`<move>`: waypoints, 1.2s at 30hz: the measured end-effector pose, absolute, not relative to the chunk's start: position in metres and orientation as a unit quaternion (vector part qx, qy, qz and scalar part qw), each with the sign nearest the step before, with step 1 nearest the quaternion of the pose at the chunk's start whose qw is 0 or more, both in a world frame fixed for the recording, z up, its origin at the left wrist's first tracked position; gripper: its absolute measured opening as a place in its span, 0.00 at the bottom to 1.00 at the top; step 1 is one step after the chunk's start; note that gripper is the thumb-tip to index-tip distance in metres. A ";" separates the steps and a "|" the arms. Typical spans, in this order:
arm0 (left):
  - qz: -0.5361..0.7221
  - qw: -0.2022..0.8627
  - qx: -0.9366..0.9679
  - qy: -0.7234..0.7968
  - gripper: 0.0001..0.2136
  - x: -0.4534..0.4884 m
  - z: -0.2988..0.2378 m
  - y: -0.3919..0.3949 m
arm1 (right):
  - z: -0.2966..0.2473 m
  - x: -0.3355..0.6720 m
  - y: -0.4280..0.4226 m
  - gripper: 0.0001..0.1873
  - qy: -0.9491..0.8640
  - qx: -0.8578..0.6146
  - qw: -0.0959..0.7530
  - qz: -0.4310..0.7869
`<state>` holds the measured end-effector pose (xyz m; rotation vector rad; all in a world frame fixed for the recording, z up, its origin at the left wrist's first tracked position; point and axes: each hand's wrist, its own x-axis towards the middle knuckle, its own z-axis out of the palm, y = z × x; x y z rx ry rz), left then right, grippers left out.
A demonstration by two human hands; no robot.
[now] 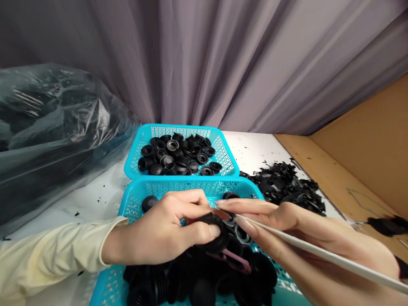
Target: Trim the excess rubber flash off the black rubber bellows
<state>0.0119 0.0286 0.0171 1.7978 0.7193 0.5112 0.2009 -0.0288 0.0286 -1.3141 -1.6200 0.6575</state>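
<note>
Over the near blue basket [191, 183], my left hand [165, 229] is closed around a black ribbed rubber bellows [212, 238], its thumb pressed on the front. Close by on the right, my right hand [287, 225] has its fingertips pinched together. A long, thin white strip [302, 243] runs from that pinch to the lower right edge; its exact kind I cannot tell. Below the hands a pink looped plastic piece [237, 260] lies among black rubber parts [204, 291]. The fingers hide the contact between bellows and right fingertips.
Behind stands a second blue basket [234, 163] of ribbed black bellows [183, 157]. A heap of black scraps [287, 182] lies to the right, beside a cardboard box [366, 140]. A large clear plastic bag [63, 140] with dark contents fills the left. Grey curtain [204, 59] hangs behind.
</note>
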 end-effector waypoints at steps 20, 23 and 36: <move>0.252 0.535 0.738 0.323 0.10 0.011 0.019 0.027 | 0.033 0.206 -0.031 0.08 -0.616 -0.531 0.462 0.354; 0.252 0.525 0.748 0.318 0.11 0.010 0.019 0.027 | 0.032 0.206 -0.031 0.07 -0.627 -0.527 0.459 0.345; 0.241 0.508 0.761 0.324 0.15 0.009 0.019 0.026 | 0.029 0.208 -0.027 0.11 -0.587 -0.524 0.436 0.437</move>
